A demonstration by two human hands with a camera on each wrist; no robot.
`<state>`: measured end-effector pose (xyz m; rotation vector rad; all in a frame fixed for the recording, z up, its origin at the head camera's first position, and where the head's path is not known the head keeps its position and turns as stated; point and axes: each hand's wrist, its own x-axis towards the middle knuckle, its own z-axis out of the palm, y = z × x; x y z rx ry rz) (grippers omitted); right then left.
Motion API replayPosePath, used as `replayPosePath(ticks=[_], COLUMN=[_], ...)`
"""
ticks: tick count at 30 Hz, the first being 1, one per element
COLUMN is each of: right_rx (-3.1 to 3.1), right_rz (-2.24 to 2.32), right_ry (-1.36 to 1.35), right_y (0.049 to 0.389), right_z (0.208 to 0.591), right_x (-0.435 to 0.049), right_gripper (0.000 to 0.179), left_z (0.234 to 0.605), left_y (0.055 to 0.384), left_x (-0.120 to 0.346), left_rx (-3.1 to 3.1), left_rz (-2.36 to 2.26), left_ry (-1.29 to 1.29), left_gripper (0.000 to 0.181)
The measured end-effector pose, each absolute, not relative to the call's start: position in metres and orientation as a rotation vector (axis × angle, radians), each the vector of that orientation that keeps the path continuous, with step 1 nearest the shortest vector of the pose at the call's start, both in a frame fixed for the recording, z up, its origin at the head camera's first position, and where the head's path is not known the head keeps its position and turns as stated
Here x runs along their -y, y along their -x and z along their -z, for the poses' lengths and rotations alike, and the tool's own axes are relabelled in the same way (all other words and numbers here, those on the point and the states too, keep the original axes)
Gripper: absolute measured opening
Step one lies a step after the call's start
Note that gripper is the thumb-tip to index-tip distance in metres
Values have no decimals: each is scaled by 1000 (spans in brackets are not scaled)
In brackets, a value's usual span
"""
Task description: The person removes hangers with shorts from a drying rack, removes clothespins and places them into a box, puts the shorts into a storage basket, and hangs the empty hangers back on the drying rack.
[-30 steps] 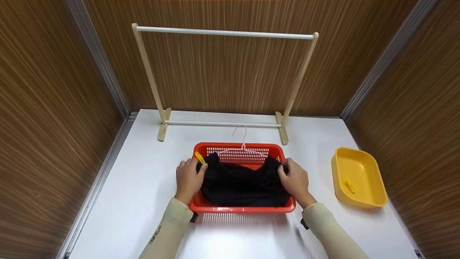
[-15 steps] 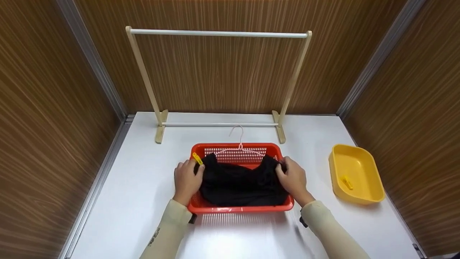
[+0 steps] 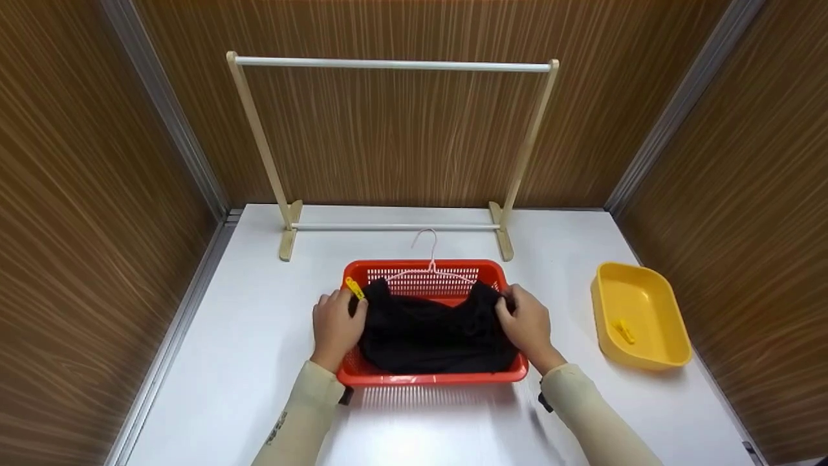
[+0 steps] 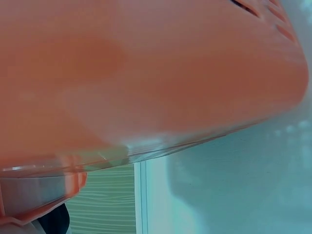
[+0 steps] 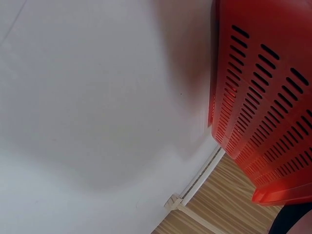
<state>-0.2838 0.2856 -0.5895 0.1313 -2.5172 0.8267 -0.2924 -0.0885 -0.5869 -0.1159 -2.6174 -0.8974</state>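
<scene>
A black garment with a scooped neckline, hung on a pink hanger, lies across the red basket. My left hand grips its left shoulder, thumb on top. Beside that thumb a yellow clothespin sticks up at the shoulder. On the other side my right hand pinches the right shoulder between thumb and fingers. The hanger's hook stands out past the basket's far rim. Both wrist views mostly show the basket's outside wall, and the fingers are hidden there.
Behind the basket stands a wooden rack with a white top rail and a lower bar. At the right is a yellow tub holding another yellow clothespin. Wood-grain panels enclose the white table.
The head view has shifted slightly. Both hands keep their hold on the garment's shoulders, and the basket and clothespins stay where they were.
</scene>
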Motion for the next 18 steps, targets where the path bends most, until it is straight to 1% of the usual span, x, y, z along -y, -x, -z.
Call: replayPosePath(ticks=[7, 13, 18], right_rx=[2493, 2473, 2490], right_rz=[-830, -835, -804], right_ry=[-157, -189, -186], right_y=[283, 284, 284], right_z=[590, 589, 588], right_x=[-285, -285, -287], right_gripper=[3, 9, 8], left_z=[588, 587, 587], left_y=[292, 292, 293], left_x=[90, 91, 89], left_rx=[2599, 2592, 2565], left_rz=[920, 925, 928], left_ry=[126, 116, 138], left_gripper=[19, 21, 22])
